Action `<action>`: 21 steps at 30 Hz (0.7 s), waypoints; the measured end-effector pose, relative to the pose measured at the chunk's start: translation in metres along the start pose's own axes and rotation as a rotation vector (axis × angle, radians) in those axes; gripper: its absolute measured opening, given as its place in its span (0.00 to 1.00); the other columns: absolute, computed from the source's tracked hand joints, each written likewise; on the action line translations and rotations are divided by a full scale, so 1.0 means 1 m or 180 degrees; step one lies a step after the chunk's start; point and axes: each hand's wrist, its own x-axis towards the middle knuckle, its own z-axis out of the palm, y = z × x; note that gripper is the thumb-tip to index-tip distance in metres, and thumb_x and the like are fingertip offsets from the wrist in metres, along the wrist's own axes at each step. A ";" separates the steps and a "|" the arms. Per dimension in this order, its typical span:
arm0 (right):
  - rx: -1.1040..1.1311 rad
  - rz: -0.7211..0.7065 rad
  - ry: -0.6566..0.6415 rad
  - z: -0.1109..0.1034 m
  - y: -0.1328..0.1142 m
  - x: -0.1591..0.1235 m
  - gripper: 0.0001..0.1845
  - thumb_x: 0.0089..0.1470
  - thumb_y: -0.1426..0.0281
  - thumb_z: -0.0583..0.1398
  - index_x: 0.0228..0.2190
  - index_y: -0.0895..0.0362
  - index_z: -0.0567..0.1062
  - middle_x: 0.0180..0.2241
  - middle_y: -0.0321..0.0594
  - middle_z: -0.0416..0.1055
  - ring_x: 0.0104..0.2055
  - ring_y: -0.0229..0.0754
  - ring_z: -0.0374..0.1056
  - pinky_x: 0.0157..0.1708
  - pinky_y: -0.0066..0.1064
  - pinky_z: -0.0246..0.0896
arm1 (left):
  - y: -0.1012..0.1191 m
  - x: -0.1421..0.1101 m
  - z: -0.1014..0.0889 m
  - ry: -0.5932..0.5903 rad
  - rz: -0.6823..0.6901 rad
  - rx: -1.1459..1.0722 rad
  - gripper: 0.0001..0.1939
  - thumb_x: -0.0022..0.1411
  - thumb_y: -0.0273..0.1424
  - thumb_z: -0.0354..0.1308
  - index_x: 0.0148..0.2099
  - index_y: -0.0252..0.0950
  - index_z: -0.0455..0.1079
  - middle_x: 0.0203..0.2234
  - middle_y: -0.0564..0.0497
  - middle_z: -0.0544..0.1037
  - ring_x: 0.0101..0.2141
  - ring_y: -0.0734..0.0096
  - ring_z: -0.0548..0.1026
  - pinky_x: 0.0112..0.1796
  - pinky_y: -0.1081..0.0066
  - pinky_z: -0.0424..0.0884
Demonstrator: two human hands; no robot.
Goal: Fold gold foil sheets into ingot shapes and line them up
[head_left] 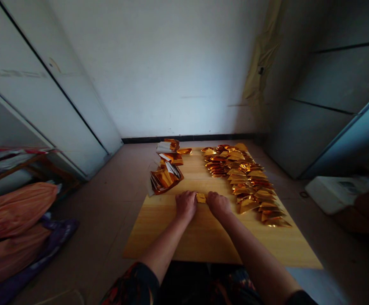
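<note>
A small gold foil paper (201,197) lies on a low wooden board (209,237) between my two hands. My left hand (186,204) presses on its left edge with curled fingers. My right hand (218,203) holds its right edge, fingers also curled down. To the left of my hands lies a stack of flat gold foil sheets (164,178), with more packs (170,152) behind it. A long row of folded gold foil pieces (246,178) runs along the right side of the board.
The board rests on a tiled floor. White cabinet doors (44,97) stand on the left, with orange cloth bundles (12,220) below them. A white box (333,192) sits on the floor at the right. A pale wall closes the back.
</note>
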 end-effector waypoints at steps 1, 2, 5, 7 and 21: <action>0.0004 0.0009 -0.0017 0.000 0.000 0.001 0.16 0.62 0.70 0.46 0.40 0.62 0.71 0.36 0.54 0.73 0.39 0.49 0.74 0.33 0.34 0.67 | 0.001 0.000 -0.001 -0.0020 -0.0019 0.0036 0.14 0.63 0.28 0.48 0.48 0.42 0.70 0.39 0.49 0.76 0.43 0.65 0.72 0.43 0.65 0.61; 0.0014 0.0022 -0.0042 0.000 0.000 0.002 0.16 0.62 0.70 0.46 0.40 0.62 0.71 0.36 0.53 0.73 0.39 0.49 0.73 0.34 0.34 0.67 | 0.002 0.000 -0.002 -0.0042 -0.0042 0.0067 0.14 0.63 0.29 0.48 0.48 0.42 0.70 0.39 0.49 0.76 0.43 0.65 0.72 0.43 0.65 0.61; 0.0062 0.0036 -0.0118 0.000 0.000 0.005 0.15 0.61 0.70 0.47 0.41 0.62 0.72 0.36 0.53 0.74 0.40 0.49 0.73 0.35 0.34 0.66 | 0.005 0.001 -0.006 -0.0123 -0.0107 0.0119 0.14 0.63 0.30 0.48 0.48 0.43 0.70 0.40 0.49 0.76 0.43 0.64 0.72 0.43 0.65 0.61; 0.0086 0.0050 -0.0148 -0.001 0.000 0.006 0.15 0.61 0.70 0.48 0.41 0.62 0.72 0.37 0.54 0.74 0.40 0.49 0.73 0.35 0.34 0.66 | 0.006 0.002 -0.008 -0.0184 -0.0127 0.0136 0.14 0.63 0.30 0.48 0.48 0.43 0.70 0.40 0.49 0.76 0.42 0.64 0.72 0.42 0.65 0.61; 0.0087 0.0086 -0.0341 -0.020 -0.002 0.005 0.15 0.61 0.69 0.51 0.42 0.63 0.73 0.39 0.57 0.74 0.43 0.50 0.72 0.39 0.36 0.66 | 0.001 0.001 -0.008 0.0016 0.0081 0.0173 0.11 0.64 0.33 0.48 0.44 0.42 0.71 0.34 0.49 0.77 0.39 0.65 0.72 0.40 0.65 0.58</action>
